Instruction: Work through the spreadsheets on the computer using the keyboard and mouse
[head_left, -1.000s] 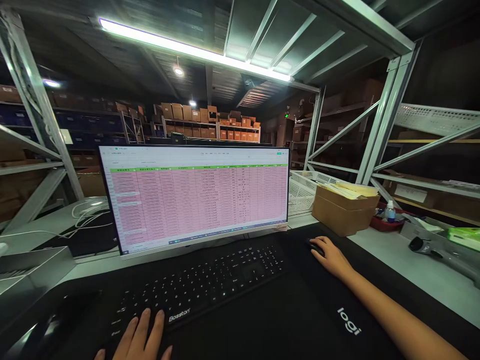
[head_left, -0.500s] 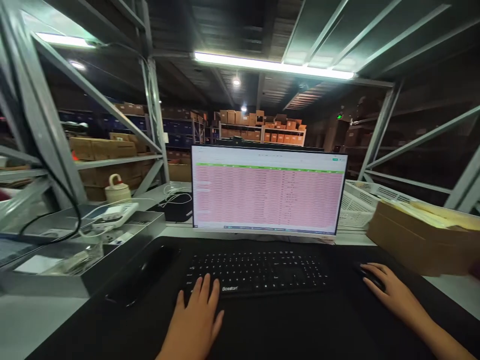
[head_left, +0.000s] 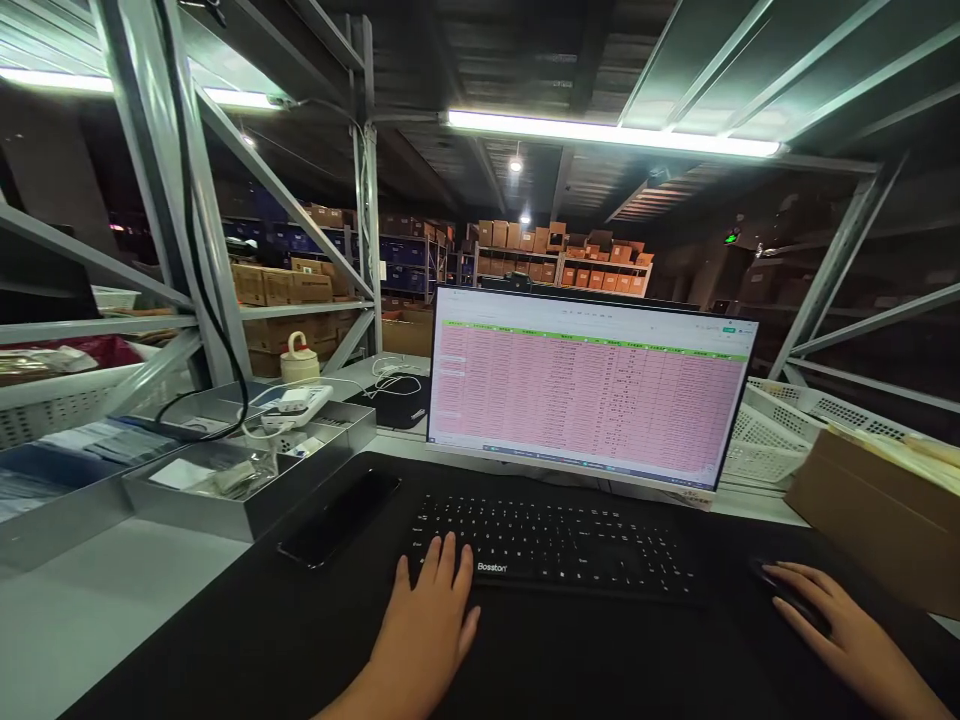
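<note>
My left hand (head_left: pixel 429 625) lies with its fingers spread over the lower left corner of a black keyboard (head_left: pixel 525 545). Its fingertips touch the front keys there. At the right, my right hand (head_left: pixel 840 620) is curved over a dark computer mouse (head_left: pixel 808 607), the thumb and fingers along its sides. Behind the keyboard stands a monitor (head_left: pixel 585 390), showing a spreadsheet with pink rows under a green header. Both keyboard and mouse rest on a wide black desk mat (head_left: pixel 585 660).
A black phone (head_left: pixel 341 520) lies left of the keyboard. Grey trays (head_left: pixel 262 515) with cables and bags stand farther left, near a cream flask (head_left: pixel 300 362). A cardboard box (head_left: pixel 870 520) and white baskets (head_left: pixel 772 430) sit at the right. Metal rack posts (head_left: pixel 367 200) frame the desk.
The camera view has turned left, so the desk, monitor and hands appear farther right. Both hands stay in place, the left on the keyboard and the right on the mouse.
</note>
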